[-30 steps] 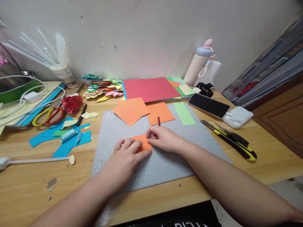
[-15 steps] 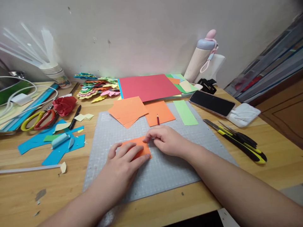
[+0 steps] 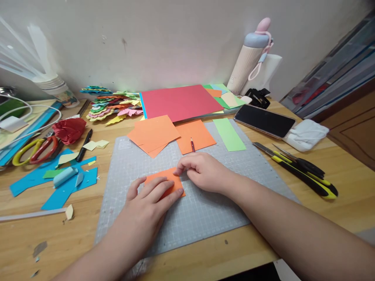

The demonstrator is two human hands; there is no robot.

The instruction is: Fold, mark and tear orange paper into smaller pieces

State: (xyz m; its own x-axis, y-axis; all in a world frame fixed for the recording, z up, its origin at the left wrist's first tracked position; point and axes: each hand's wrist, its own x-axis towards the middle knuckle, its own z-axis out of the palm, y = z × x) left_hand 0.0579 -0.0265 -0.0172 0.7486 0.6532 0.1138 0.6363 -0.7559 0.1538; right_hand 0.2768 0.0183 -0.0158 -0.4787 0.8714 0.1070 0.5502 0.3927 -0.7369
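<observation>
A small orange paper piece [image 3: 172, 183] lies on the grey cutting mat [image 3: 202, 222]. My left hand [image 3: 152, 199] rests on it, fingers spread and pressing it down. At the paper's upper right corner is my right hand [image 3: 202, 171], its fingers curled and thumb and fingertips closed at the edge. A dark pencil [image 3: 192, 145] sticks out beyond the right hand, point away from me; whether that hand grips it or it lies underneath is hidden. Farther back on the mat are orange sheets [image 3: 155, 132], another orange square [image 3: 202, 134] and a light green strip [image 3: 230, 134].
A yellow-black utility knife [image 3: 295, 169], black scissors [image 3: 310, 167] and a phone [image 3: 265, 120] lie at right. Behind stand a red sheet [image 3: 180, 102] and a tilted bottle [image 3: 246, 62]. Blue scraps [image 3: 64, 191], a black pen [image 3: 84, 145] and coloured-handle scissors [image 3: 43, 150] lie left.
The whole view has shifted slightly, so the things at the left sit farther left. Both hands keep nearly the same pose on the orange paper.
</observation>
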